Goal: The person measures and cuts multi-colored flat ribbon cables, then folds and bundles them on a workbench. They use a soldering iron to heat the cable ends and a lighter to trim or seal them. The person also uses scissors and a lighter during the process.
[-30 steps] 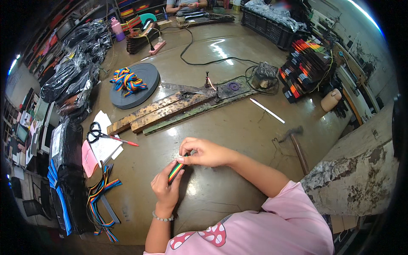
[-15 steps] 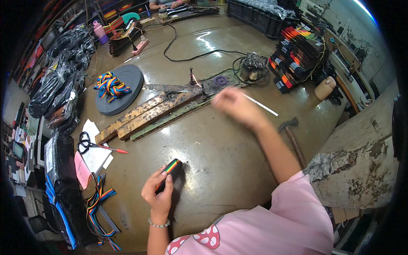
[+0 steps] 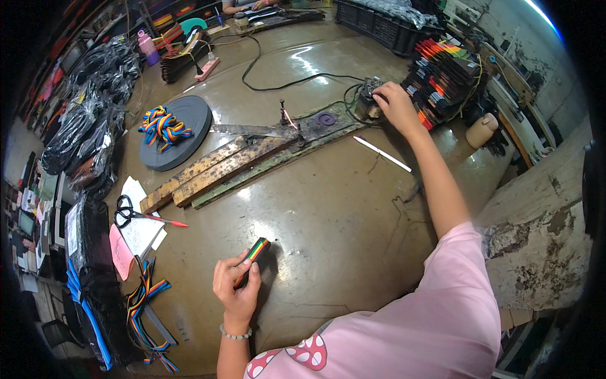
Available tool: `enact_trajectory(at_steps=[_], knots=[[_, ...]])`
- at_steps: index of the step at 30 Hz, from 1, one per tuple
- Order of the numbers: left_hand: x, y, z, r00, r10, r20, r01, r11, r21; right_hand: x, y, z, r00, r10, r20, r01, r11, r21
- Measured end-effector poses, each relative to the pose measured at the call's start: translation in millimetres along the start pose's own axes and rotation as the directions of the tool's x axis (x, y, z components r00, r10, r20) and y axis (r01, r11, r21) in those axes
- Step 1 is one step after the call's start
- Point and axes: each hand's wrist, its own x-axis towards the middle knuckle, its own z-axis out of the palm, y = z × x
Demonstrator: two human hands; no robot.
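A folded black strap [image 3: 255, 254] with red, yellow and green stripes is gripped in my left hand [image 3: 235, 289], low over the near middle of the table. Its lower end is hidden by my fingers. My right hand [image 3: 399, 108] is stretched out to the far right, at a small dark, block-like device [image 3: 367, 101] with cables beside it. Those fingers are drawn together at the device's top edge; what they pinch, if anything, is too small to make out. A wooden cutting board with a long metal blade [image 3: 249, 131] lies left of the device.
Beyond the papers and scissors [image 3: 126, 211] lies a grey webbing roll [image 3: 189, 123] topped by a rainbow cord bundle [image 3: 163, 126]. A white stick [image 3: 383, 155] rests below the board. Stacked black straps [image 3: 442, 88] stand at right. A person's hand [image 3: 260, 5] shows at the far edge.
My right hand has moved right and away from me, from beside the cutting board to the block-like device. My left hand keeps its hold on the strap, almost unmoved.
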Motion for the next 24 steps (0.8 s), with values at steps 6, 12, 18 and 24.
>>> enact_trajectory(at_steps=[6, 12, 18, 24], knots=[[-1, -6, -2, 0.996, -0.079, -0.049, 0.076, 0.995, -0.064, 22, -50, -12, 0.993, 0.025, -0.118, -0.060, 0.953, -0.298], [-1, -8, -3, 0.995, -0.056, -0.076, 0.048, 0.994, -0.101, -25, -241, -36, 0.906, -0.025, 0.422, -0.364, 0.462, 0.809], [0, -2, -6, 0.995, -0.076, -0.058, 0.075, 0.997, -0.020, -65, -308, -13, 0.902, -0.184, 0.391, -0.246, 0.524, 0.815], [0, -1, -6, 0.994, -0.077, -0.075, 0.076, 0.997, -0.016, -63, -307, -11, 0.905, -0.225, 0.360, -0.214, 0.492, 0.844]])
